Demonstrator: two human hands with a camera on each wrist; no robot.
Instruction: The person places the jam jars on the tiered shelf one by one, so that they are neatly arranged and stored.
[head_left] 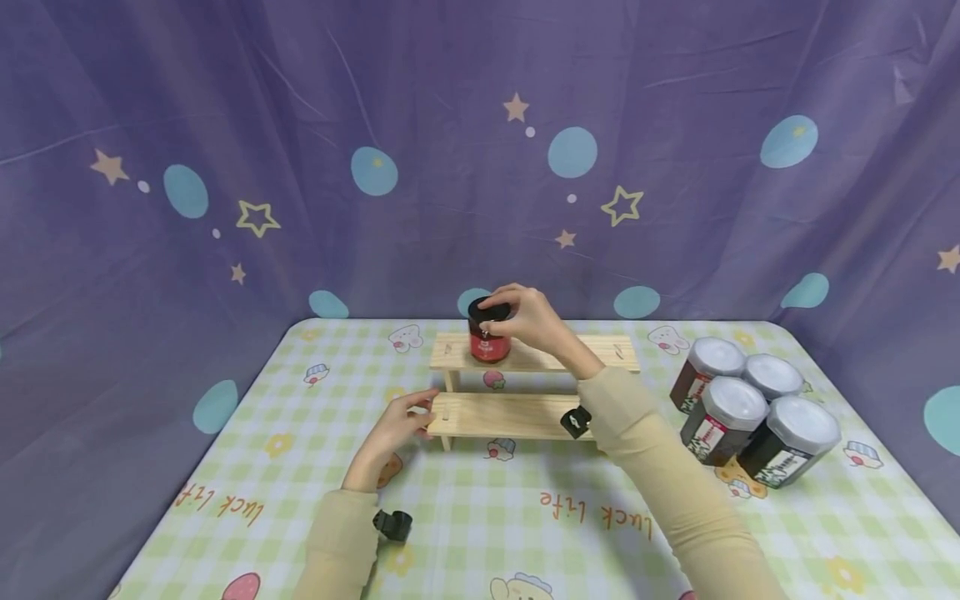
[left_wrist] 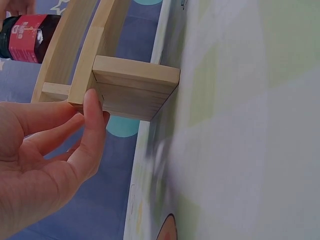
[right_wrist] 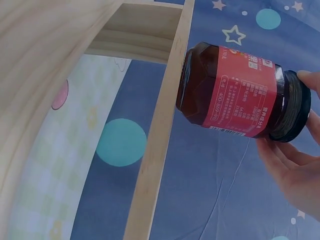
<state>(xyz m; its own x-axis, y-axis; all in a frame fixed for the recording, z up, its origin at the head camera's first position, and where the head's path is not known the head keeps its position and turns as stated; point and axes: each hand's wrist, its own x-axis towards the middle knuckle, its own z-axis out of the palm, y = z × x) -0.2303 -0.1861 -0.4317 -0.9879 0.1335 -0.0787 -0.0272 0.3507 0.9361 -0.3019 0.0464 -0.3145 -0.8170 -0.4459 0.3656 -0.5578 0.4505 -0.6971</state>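
Note:
A dark jar with a red label and black lid [head_left: 491,347] stands on the upper tier of a two-tier wooden shelf [head_left: 510,415], towards its left end. My right hand [head_left: 527,318] grips the jar around its lid from above; in the right wrist view the jar [right_wrist: 240,95] has its base right at the plank. At the left end of the lower tier, my left hand [head_left: 396,427] pinches the plank's corner between thumb and fingers. The left wrist view shows that hand [left_wrist: 55,155] at the corner of the shelf [left_wrist: 135,70].
To the right of the shelf several jars with pale, clear-looking lids [head_left: 731,400] stand grouped on the table. A checked tablecloth [head_left: 247,542] with printed cartoons covers the table. Behind it hangs a purple curtain [head_left: 465,75] with stars and blue spots.

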